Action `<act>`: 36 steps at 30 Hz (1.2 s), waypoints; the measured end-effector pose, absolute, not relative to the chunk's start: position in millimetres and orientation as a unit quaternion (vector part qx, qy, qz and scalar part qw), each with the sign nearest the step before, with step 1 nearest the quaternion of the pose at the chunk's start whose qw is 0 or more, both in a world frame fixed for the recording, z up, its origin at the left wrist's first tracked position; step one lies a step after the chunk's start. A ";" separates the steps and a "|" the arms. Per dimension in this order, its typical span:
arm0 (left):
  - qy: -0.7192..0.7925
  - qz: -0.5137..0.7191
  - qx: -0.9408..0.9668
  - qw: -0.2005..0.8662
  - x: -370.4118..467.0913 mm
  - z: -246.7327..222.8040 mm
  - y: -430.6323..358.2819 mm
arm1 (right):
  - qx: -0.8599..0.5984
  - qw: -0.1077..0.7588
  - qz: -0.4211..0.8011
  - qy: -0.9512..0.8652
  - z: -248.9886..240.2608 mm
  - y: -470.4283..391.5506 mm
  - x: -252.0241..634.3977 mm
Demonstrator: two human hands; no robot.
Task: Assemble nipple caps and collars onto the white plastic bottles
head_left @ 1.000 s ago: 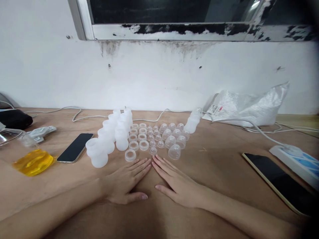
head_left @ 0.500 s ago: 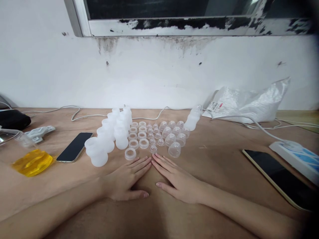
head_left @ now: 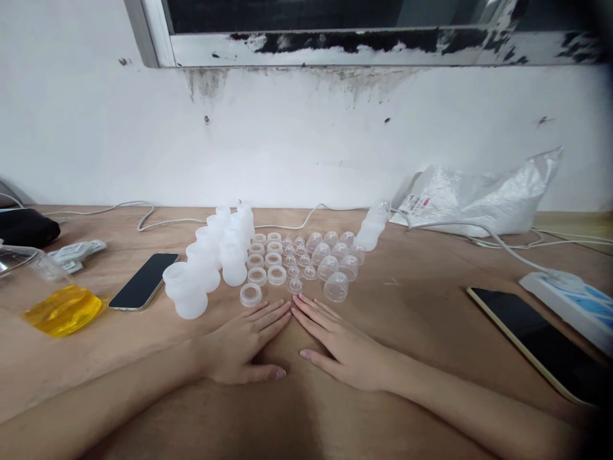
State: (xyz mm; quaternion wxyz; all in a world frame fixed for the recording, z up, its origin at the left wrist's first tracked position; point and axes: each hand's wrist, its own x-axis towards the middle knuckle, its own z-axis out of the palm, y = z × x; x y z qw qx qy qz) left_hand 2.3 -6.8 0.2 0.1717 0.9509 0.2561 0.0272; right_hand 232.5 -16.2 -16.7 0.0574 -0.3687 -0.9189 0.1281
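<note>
The left hand [head_left: 244,345] and right hand [head_left: 342,348] lie toward the desk's [head_left: 412,306] front edge, fingers stretched out flat. Just beyond, white bottles [head_left: 205,268], rings [head_left: 273,264], small clear teats [head_left: 309,273] and domed caps [head_left: 328,268] fill the middle; fingertip contact with the nearest teat is unclear. A white bag [head_left: 479,198] sits near the back right corner. The yellow container [head_left: 62,313] is cut off leftward; darkness swallows the right phone's [head_left: 531,342] near end. Rear bottles overlap, uncountable.
</note>
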 end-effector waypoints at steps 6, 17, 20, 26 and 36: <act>0.255 0.019 0.952 0.166 1.8 -0.7 -6.6 | -0.365 0.071 0.142 -0.917 -20.3 -16.4 234.1; 0.364 0.232 0.900 -0.061 4.3 -5.0 -1.0 | -0.485 0.290 0.178 -0.806 -7.0 1.7 221.5; 0.426 0.201 0.866 -0.166 6.9 -5.2 0.5 | -0.527 0.269 0.194 -0.783 -7.9 16.6 211.6; 0.493 0.105 0.846 -0.172 11.2 -8.3 -6.0 | -0.539 0.226 0.128 -0.801 -18.0 34.8 200.6; 0.499 0.116 0.855 -0.077 9.3 -10.8 -3.9 | -0.476 0.231 0.073 -0.845 -13.8 19.6 202.6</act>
